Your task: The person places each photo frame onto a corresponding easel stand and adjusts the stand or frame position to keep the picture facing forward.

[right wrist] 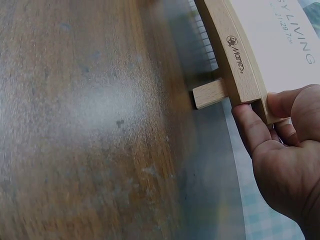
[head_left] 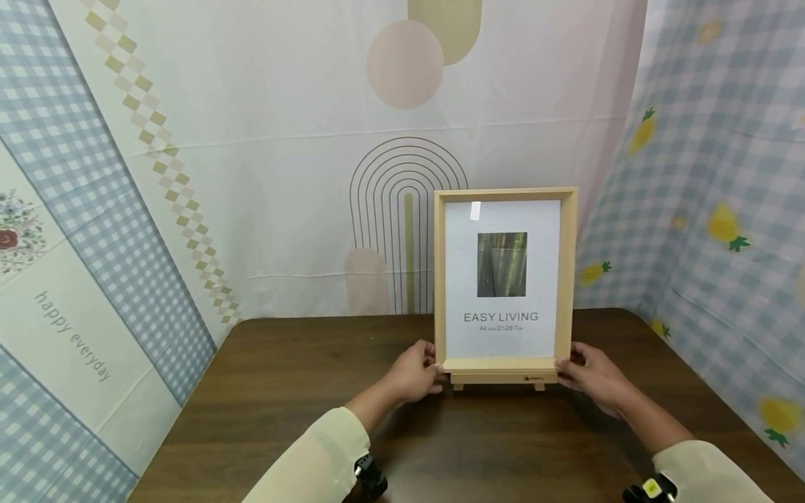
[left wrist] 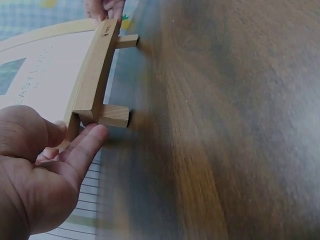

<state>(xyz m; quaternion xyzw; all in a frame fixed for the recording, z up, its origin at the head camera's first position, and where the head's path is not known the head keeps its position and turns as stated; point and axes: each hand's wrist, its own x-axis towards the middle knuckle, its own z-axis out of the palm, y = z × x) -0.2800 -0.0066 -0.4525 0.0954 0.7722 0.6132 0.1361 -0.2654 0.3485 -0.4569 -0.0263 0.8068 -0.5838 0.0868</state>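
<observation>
A light wooden picture frame [head_left: 441, 279] with a white "EASY LIVING" insert stands upright on the ledge of a small wooden easel [head_left: 497, 378]. My left hand [head_left: 411, 372] pinches the frame's lower left corner, thumb on the front, with fingers beside the ledge's end. At the lower right corner my right hand [head_left: 594, 377] grips the frame the same way. In the right wrist view the thumb presses the frame's front edge and a finger touches the end of the ledge [right wrist: 235, 55]. Two short easel feet [left wrist: 115, 115] stick out below the ledge. The easel's back is hidden behind the frame.
The dark wooden table [head_left: 302, 391] has rounded far corners. Behind it hangs a pale patterned cloth [head_left: 283, 209], with blue checked cloths [head_left: 704, 175] at both sides. Dark straps with small devices [head_left: 371, 477] sit at both sleeve cuffs.
</observation>
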